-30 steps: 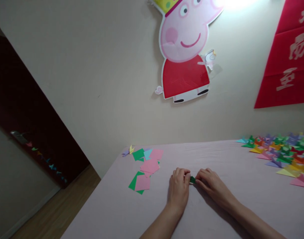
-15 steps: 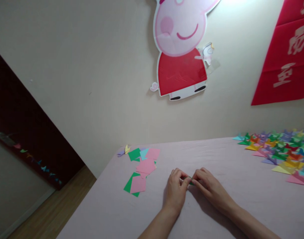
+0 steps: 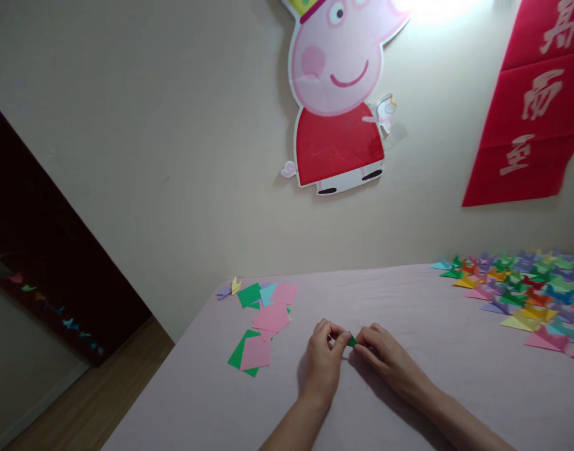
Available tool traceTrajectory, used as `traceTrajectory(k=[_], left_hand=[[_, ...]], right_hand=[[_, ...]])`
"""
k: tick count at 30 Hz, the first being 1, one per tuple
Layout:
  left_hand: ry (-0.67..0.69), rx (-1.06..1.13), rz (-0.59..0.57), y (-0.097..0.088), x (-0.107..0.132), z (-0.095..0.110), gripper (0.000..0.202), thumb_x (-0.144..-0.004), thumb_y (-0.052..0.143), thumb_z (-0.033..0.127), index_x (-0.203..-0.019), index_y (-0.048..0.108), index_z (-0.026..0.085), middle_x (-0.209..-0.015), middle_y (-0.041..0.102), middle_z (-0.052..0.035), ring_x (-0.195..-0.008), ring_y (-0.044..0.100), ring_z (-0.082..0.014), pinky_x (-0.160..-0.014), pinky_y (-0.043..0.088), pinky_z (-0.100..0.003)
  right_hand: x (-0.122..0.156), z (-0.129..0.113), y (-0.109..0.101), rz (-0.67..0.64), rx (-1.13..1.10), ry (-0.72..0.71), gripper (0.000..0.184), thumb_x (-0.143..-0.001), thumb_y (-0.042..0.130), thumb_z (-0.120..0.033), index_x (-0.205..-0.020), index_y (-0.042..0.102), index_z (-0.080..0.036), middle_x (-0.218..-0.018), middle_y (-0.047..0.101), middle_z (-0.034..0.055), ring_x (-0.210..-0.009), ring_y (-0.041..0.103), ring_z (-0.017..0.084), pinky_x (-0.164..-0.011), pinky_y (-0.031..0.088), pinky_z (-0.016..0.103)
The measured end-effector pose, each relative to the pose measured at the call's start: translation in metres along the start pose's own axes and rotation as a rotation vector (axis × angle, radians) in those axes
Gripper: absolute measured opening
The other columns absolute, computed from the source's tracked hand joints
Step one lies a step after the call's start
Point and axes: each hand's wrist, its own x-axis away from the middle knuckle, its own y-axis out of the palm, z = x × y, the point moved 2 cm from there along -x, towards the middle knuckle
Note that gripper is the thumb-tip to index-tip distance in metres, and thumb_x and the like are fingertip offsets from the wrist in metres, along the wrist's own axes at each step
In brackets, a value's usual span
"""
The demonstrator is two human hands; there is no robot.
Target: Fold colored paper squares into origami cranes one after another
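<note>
Between my two hands is a small folded piece of green paper [image 3: 352,341], mostly covered by fingers. My left hand [image 3: 325,357] pinches its left end between thumb and forefinger. At the right end, the thumb and forefinger of my right hand [image 3: 383,352] close on it too. Both hands are low over the pink cloth [image 3: 362,407] of the table. Left of my left hand lie loose square sheets: a pink paper sheet [image 3: 255,352] overlaps a green paper sheet [image 3: 237,352], with more pink, green and light blue sheets behind.
Many colourful folded paper birds [image 3: 522,297] stand in rows at the right. A yellow folded paper piece [image 3: 235,285] and a purple one [image 3: 224,292] lie at the far left corner. Behind the table, the wall carries a cartoon pig cutout [image 3: 338,147] and a red banner [image 3: 517,131].
My hands have drawn slightly apart at the fingertips, and more of the green paper shows between them. The camera view has shifted a little up and right.
</note>
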Motion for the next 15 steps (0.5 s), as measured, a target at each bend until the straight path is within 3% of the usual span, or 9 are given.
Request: traceTrajectory(k=[9, 15], left_hand=[[-0.032, 0.119, -0.007, -0.0014, -0.0038, -0.0028, 0.027, -0.088, 0.055, 0.046, -0.077, 0.056, 0.021, -0.075, 0.056, 0.001, -0.07, 0.05, -0.0153, -0.064, 0.041, -0.026], [-0.014, 0.126, 0.01, -0.002, -0.0041, -0.0021, 0.024, -0.086, 0.058, 0.042, -0.078, 0.056, 0.02, -0.076, 0.057, 0.0011, -0.073, 0.05, -0.0156, -0.067, 0.04, -0.026]], right_hand=[[-0.0012, -0.005, -0.0066, 0.05, -0.08, 0.022, 0.026, -0.089, 0.047, -0.036, -0.067, 0.05, -0.024, -0.071, 0.056, 0.002, -0.074, 0.053, 0.022, -0.069, 0.042, 0.033], [-0.0017, -0.0035, -0.0053, 0.059, -0.117, -0.03, 0.017, -0.089, 0.049, -0.034, -0.081, 0.061, -0.024, -0.08, 0.063, 0.0026, -0.08, 0.055, 0.022, -0.077, 0.044, 0.034]])
